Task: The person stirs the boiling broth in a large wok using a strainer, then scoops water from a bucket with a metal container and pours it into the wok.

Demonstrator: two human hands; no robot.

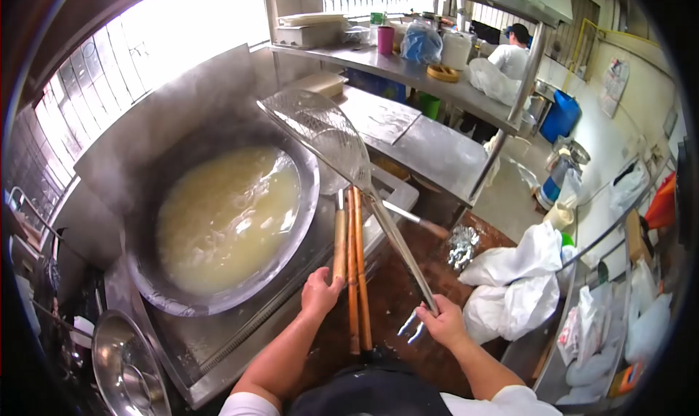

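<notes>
My right hand (442, 323) is closed round the long metal handle of a large wire-mesh skimmer (309, 117). The skimmer's head is raised beside the rim of a big wok (314, 205). Inside the wok is steaming, cloudy yellowish liquid (226, 227) with pale pieces in it. My left hand (320, 294) is closed round a light wooden handle (340, 245) with a thin metal shank at its upper end. What that handle ends in is partly behind the skimmer and I cannot make it out surely. Just to its right are two long orange-brown sticks (359, 278).
A steel bowl (127, 365) is at lower left. Crumpled foil (462, 246) and white plastic bags (517, 285) are on the right. Steel shelving (466, 99) with containers stands beyond the steel counter (437, 150). A person in white (510, 56) is in the background.
</notes>
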